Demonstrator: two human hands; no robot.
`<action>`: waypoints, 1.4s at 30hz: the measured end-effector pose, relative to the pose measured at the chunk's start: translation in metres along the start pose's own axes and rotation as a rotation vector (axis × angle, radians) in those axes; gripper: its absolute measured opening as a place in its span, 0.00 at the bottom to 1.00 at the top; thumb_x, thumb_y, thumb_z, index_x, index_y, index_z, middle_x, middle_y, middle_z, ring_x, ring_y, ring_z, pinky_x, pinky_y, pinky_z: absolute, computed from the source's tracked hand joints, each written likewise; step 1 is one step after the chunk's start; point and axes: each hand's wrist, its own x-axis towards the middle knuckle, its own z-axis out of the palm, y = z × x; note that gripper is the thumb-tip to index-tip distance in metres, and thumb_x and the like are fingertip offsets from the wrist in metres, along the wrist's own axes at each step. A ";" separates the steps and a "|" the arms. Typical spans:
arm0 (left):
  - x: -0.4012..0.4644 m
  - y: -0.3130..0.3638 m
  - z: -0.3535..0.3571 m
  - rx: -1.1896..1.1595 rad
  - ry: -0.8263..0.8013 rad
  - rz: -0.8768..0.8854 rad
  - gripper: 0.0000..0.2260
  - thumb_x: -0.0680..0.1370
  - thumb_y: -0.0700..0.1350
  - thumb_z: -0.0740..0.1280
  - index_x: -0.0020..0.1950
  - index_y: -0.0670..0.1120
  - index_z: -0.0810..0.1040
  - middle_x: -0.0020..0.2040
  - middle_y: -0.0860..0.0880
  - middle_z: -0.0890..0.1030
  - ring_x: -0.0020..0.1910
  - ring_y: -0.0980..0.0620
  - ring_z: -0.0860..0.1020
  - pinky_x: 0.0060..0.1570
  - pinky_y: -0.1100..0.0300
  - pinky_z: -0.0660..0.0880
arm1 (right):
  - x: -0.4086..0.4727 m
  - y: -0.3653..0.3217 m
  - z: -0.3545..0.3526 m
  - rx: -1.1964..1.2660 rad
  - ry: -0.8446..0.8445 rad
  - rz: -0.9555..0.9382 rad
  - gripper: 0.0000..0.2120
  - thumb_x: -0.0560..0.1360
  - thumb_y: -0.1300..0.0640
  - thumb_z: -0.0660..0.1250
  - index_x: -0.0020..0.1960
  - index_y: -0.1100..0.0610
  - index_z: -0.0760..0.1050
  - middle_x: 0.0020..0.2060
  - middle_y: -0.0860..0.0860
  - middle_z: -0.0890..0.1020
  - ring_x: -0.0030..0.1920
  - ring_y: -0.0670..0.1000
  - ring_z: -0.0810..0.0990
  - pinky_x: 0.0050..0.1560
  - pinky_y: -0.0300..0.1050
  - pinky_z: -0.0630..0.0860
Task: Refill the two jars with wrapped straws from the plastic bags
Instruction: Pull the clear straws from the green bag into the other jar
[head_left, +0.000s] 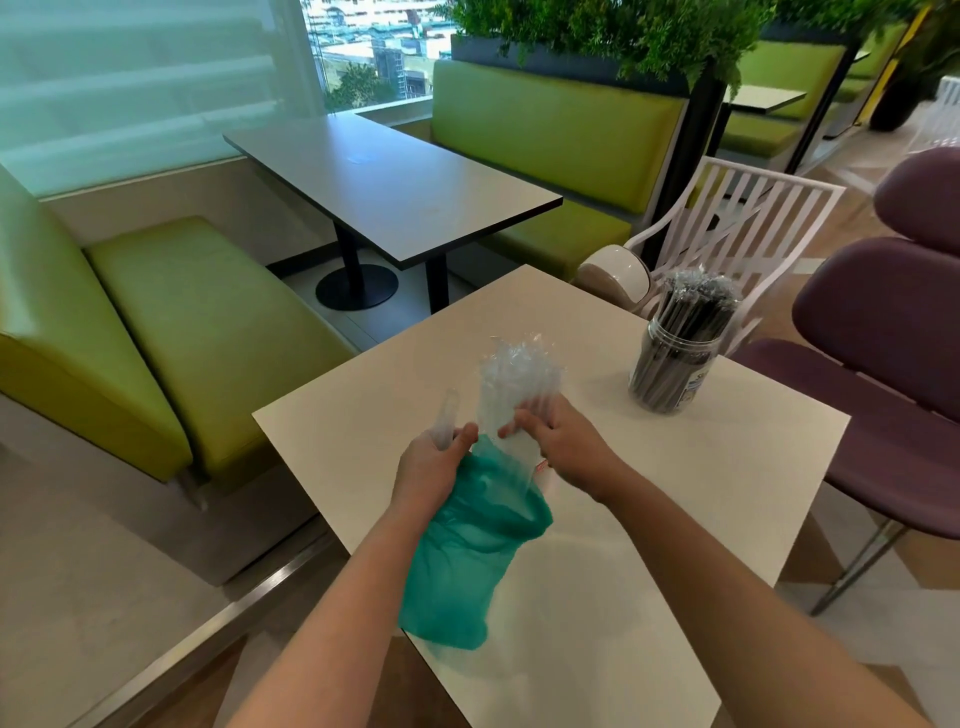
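Nearest the camera, low in the frame's centre, a teal plastic bag (467, 551) is draped over the near edge of the white tabletop (675, 493) and hangs partly past it. At its upper end it is gripped by the left hand (434, 462), whose fingers are curled round the bag's mouth together with what appears to be a clear wrapped strip rising from the fist.

Just to the right, the right hand (558, 441) is clenched on a bundle of clear wrapped straws (514, 379). The bundle's long axis stands near upright — lower end at the bag's mouth, crinkled tips pointing toward the frame's upper centre. Whether a second, clear bag surrounds it cannot be told.

Farther off, at the right of the frame, a clear jar (670, 374) stands upright, already packed with dark wrapped straws (696, 306). The second jar is not in view — possibly hidden — so the bundle's destination cannot be placed. The visible jar lies up and to the right of the bundle, on the right hand's side.
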 end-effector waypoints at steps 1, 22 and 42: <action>0.002 -0.003 0.000 0.119 0.001 0.019 0.21 0.77 0.62 0.63 0.53 0.46 0.82 0.48 0.47 0.83 0.48 0.45 0.80 0.48 0.53 0.74 | 0.000 -0.006 -0.006 -0.009 0.015 -0.034 0.07 0.82 0.55 0.59 0.58 0.56 0.71 0.44 0.46 0.84 0.44 0.40 0.78 0.45 0.36 0.71; 0.022 0.016 0.023 0.402 -0.014 -0.124 0.35 0.69 0.67 0.71 0.73 0.60 0.64 0.66 0.52 0.77 0.60 0.46 0.77 0.53 0.51 0.75 | -0.005 -0.068 -0.045 -0.139 0.294 -0.346 0.20 0.78 0.48 0.65 0.69 0.48 0.68 0.49 0.53 0.81 0.42 0.53 0.78 0.48 0.54 0.81; 0.024 0.018 0.023 0.437 -0.007 -0.158 0.36 0.68 0.67 0.72 0.72 0.60 0.64 0.63 0.52 0.78 0.56 0.47 0.78 0.52 0.52 0.76 | 0.023 -0.024 -0.016 -0.423 0.291 -0.461 0.27 0.80 0.49 0.62 0.77 0.43 0.55 0.73 0.46 0.64 0.71 0.46 0.64 0.68 0.43 0.65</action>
